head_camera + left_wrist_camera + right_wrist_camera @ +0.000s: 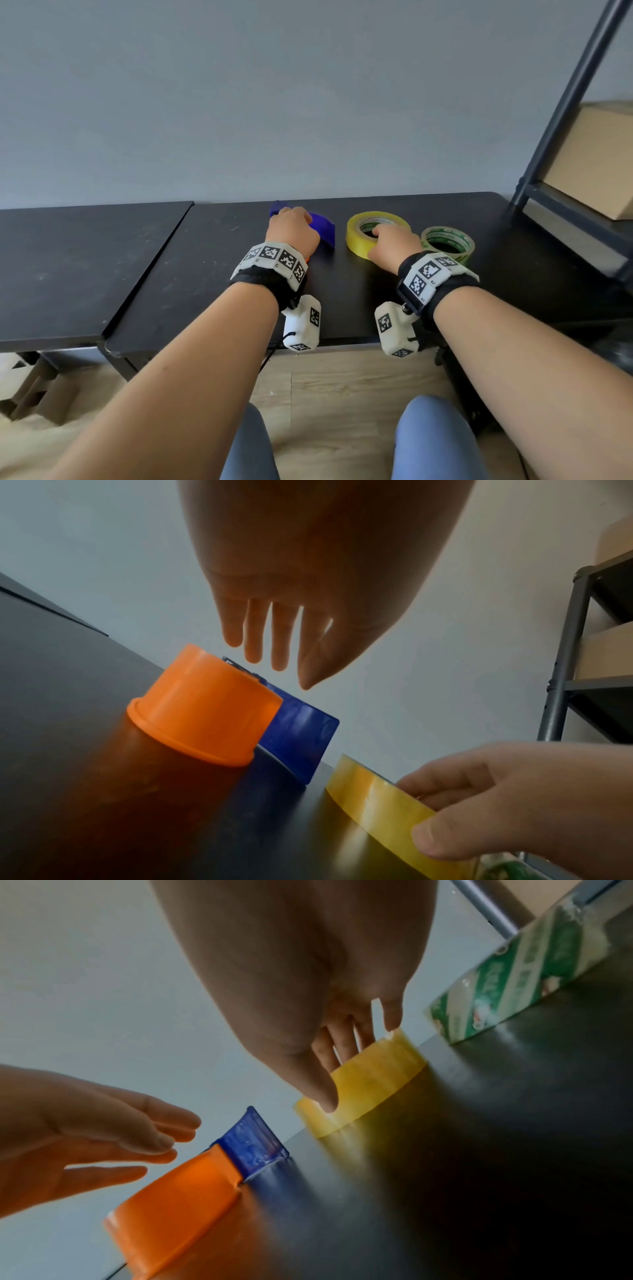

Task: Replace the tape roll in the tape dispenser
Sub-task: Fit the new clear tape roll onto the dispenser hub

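Observation:
The tape dispenser lies on the black table [205, 274]; it has a blue body [323, 228] [301, 737] [253, 1145] and an orange hub [205, 710] [178, 1204] with no tape on it. My left hand [294, 229] [274, 647] [103, 1137] hovers just above it, fingers straight and apart from it. To its right lies a yellow tape roll [356, 236] [373, 799] [373, 1085], flat on the table. My right hand [394, 246] [337, 1077] grips the roll, thumb on the outer wall and fingers inside the core.
A tape roll with a green printed core [448, 241] [514, 982] lies flat just right of the yellow one. A dark metal shelf [548, 137] holding a cardboard box [596, 161] stands at the right. A second black table [68, 267] adjoins on the left.

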A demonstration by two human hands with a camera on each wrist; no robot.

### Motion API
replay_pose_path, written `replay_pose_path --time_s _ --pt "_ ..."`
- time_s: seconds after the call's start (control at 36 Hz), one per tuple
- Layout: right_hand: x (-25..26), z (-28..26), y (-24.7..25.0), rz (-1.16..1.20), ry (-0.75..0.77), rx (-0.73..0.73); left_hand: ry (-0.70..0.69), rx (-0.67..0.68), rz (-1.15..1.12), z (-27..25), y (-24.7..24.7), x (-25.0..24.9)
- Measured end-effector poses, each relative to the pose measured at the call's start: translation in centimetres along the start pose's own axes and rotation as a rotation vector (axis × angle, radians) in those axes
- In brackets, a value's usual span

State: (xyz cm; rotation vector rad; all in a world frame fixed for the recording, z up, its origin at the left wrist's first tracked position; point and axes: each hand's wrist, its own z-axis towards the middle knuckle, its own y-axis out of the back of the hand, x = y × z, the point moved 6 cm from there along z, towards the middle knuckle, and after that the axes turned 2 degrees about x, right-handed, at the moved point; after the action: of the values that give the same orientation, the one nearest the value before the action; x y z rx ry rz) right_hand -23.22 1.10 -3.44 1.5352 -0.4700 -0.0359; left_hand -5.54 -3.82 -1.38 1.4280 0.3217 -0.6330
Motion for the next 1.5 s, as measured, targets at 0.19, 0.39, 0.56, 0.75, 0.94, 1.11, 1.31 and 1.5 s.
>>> replay_pose_path --time_s 0.19,0.39,0.56,0.75,0.94,1.11,1.31,1.5 --pt "-0.1 0.7 -0.4 -0.069 -0.005 0.009 0.006 0.015 0.018 -0.1 -0.1 -0.1" --pt "-0.1 1.0 0.2 0.020 -0.004 -0.078 0.019 -0.018 -0.008 0.0 0.7 0.7" --pt "1.9 0.4 3.1 0.153 0.110 -0.239 0.050 -0.053 -0.028 0.3 2.3 1.7" --pt "7.9 -1.8 4.0 0.196 0.365 -0.272 0.180 -0.153 -0.160 0.0 5.0 4.5" --pt "12.8 -3.2 1.6 0.063 0.540 -0.247 0.252 -0.168 -0.214 -0.6 6.0 6.9" --pt "14.0 -2.6 -0.9 0.009 0.515 -0.163 0.228 -0.110 -0.200 -0.6 5.6 7.4" --pt "14.0 -2.0 -1.2 0.012 0.483 -0.137 0.204 -0.066 -0.213 -0.4 4.6 7.8" --pt "13.9 -1.9 -1.1 0.009 0.459 -0.089 0.198 -0.079 -0.211 0.1 4.6 7.8"
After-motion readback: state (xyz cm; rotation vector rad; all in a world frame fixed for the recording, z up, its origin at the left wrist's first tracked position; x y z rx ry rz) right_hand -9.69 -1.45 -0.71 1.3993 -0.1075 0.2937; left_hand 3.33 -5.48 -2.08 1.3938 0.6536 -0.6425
